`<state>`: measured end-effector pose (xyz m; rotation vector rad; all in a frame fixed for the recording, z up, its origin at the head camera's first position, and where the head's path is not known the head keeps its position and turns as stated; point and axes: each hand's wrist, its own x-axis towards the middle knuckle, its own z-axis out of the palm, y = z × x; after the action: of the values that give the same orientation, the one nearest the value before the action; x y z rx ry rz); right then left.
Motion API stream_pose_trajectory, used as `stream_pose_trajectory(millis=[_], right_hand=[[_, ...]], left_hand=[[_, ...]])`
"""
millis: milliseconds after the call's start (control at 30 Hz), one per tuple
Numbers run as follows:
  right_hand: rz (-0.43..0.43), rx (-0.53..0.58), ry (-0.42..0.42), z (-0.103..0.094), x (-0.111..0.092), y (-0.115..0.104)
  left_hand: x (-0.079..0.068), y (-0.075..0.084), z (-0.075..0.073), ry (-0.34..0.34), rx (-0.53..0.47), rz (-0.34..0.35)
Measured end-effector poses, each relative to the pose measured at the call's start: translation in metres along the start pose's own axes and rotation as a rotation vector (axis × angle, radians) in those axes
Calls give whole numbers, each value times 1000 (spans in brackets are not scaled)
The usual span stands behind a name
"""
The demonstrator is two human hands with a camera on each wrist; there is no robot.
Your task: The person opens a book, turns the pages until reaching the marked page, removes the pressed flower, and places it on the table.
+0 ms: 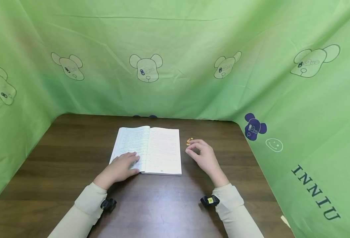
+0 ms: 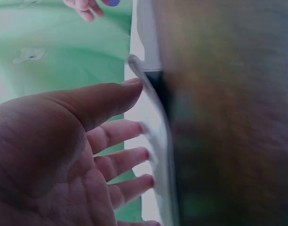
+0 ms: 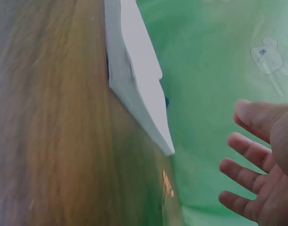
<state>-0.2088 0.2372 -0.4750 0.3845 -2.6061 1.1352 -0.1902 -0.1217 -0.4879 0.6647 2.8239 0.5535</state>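
An open book (image 1: 163, 150) with printed pages lies on the table. My left hand (image 1: 121, 167) rests on the lower part of its left page, fingers extended and thumb by the bottom edge near the spine. The left wrist view shows the thumb (image 2: 103, 101) and fingertips against the pages. Just right of the book is my right hand (image 1: 204, 157), holding nothing, its fingers loosely bent above the table. Beyond its fingertips lies a small orange, curved object (image 1: 189, 141) of unclear kind. That orange object (image 3: 168, 184) also shows in the right wrist view, apart from the fingers.
The brown wooden table (image 1: 163, 205) extends around the book. A green cloth (image 1: 181, 92) printed with bear heads hangs along the back and sides. Black wrist cameras (image 1: 209, 200) sit at both cuffs. A small pale piece (image 1: 285, 220) is at the right table edge.
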Motion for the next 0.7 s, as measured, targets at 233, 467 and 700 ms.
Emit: stream_pose_trajectory(millis=[233, 467, 700], right_hand=[[-21, -22, -115, 9, 9, -17], [-104, -94, -197, 21, 13, -28], [-151, -186, -293, 34, 6, -27]], left_hand=[[11, 2, -7, -27, -16, -17], [16, 0, -13, -48, -6, 16], [14, -4, -15, -52, -29, 35]])
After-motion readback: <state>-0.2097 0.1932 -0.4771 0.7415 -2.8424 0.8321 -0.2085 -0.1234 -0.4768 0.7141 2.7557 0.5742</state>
